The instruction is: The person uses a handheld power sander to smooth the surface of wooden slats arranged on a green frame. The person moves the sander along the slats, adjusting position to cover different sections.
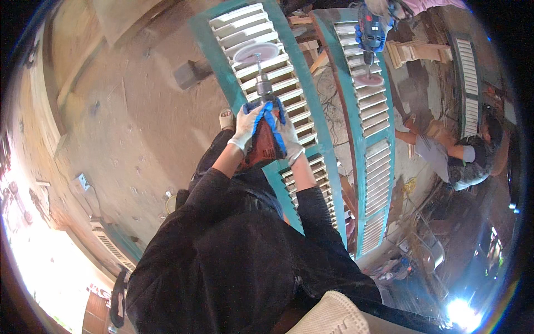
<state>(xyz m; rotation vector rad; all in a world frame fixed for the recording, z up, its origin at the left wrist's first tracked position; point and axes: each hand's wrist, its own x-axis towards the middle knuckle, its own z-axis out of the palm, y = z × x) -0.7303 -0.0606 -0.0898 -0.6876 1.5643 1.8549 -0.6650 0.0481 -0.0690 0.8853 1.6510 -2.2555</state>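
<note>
Both my hands, in white work gloves with blue palms, are closed around a dark red power drill (263,143). My left hand (248,127) grips its left side and my right hand (287,133) its right side. From the drill's metal chuck (263,86) a thin shaft reaches to a round, pale pinkish sanding disc (266,52). The disc lies over the upper slats of a louvred shutter (303,106), which has a teal frame and whitish slats. Whether the disc touches the slats I cannot tell. The drill's trigger is hidden under my gloves.
At the right stands a second teal shutter (378,125), where a co-worker's gloved hands hold a blue drill (371,30) with another disc. Further right a person (464,158) crouches near another shutter (468,78). A wooden trestle (420,53) stands behind. Cables lie between the shutters.
</note>
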